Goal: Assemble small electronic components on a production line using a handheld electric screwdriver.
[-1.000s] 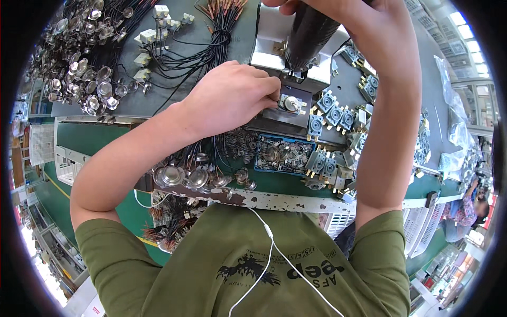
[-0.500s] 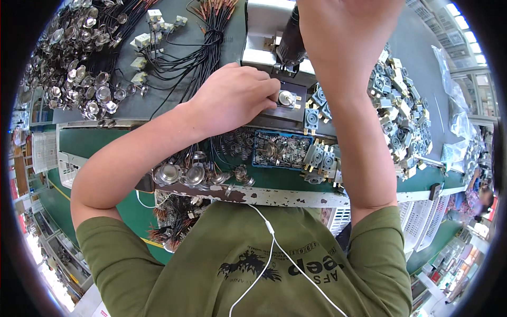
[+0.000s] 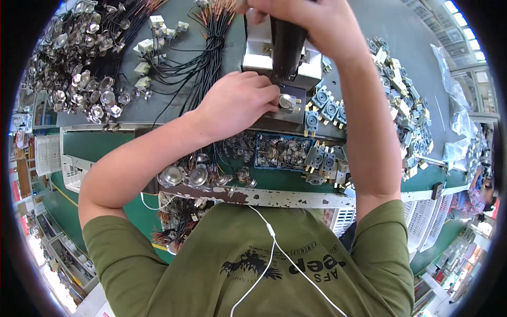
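My left hand (image 3: 240,100) is closed, thumb and fingertips pinched at the edge of a small part with a round silver-white top and brass tabs (image 3: 287,101). That part sits on a dark metal fixture block (image 3: 280,122); what the fingertips pinch is partly hidden. Above it, my right hand (image 3: 311,21) is wrapped round the upper end of a black, tapered, driver-like tool (image 3: 288,50). The tool points down close behind the part; whether its tip touches cannot be seen. Behind stands a silver metal housing (image 3: 311,74).
Grey square switch bodies (image 3: 409,113) heap at the right. A blue tray (image 3: 282,151) of small metal pieces lies in front of the fixture. Black wires (image 3: 211,58) and a pile of round metal caps (image 3: 87,79) fill the left. The chipped table edge (image 3: 280,198) runs before me.
My right hand has come down and leftward, bringing the black tool lower and more upright over the fixture. My left hand stays at the part.
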Demonstrator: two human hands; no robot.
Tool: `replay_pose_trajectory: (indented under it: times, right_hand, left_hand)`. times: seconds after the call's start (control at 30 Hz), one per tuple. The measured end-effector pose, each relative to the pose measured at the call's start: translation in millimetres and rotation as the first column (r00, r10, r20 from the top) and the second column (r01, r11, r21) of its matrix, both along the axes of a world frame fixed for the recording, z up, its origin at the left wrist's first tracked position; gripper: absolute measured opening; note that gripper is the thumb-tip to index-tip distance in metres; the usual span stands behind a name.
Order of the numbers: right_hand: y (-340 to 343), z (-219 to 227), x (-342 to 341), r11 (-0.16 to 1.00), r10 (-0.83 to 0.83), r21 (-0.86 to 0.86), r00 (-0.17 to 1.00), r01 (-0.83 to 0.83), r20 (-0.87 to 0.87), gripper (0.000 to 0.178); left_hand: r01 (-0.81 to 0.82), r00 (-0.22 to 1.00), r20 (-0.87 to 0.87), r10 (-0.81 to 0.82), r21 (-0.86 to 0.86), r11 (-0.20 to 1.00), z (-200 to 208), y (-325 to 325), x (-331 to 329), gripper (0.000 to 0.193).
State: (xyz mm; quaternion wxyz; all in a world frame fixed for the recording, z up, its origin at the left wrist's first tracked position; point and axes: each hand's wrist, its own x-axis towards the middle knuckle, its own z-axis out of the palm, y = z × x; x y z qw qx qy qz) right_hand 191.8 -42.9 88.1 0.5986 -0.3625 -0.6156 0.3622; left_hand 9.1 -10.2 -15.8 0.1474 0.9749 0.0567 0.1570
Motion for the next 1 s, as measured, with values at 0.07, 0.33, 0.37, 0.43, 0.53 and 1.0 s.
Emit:
replay_pose_trajectory:
  times: [0.07,0.33,0.37,0.43,0.53,1.0]
  right_hand:
    - [-5,-4,-16,0.997,0.061,0.047,0.975,-0.052,-0.214,0.072]
    - [-38,24,-34,0.821,-0.522,0.178,0.84,0.542,-0.146,0.016]
    - [-37,21,-33,0.823,-0.519,0.182,0.843,0.538,-0.142,0.016]
    - [-35,17,-26,0.818,-0.534,0.178,0.838,0.546,-0.115,0.016]
    - [-36,15,-27,0.817,-0.545,0.159,0.832,0.554,-0.101,0.015]
    - [-2,-15,-30,0.802,0.369,0.595,0.738,0.055,-0.565,0.01]
  left_hand:
    - [0.001,0.998,0.057,-0.001,0.001,1.0,-2,3,-2,0.014]
    - [0.008,0.998,0.068,-0.002,-0.088,0.996,-3,1,-7,0.011]
    - [-0.006,0.998,0.064,0.012,-0.087,0.996,-3,0,-8,0.011]
    - [-0.001,0.997,0.076,0.008,-0.083,0.997,-2,0,-7,0.012]
    - [0.004,0.997,0.079,0.002,-0.075,0.997,-2,-1,-9,0.014]
    - [-0.001,0.997,0.082,0.003,-0.026,1.0,-4,-3,-8,0.012]
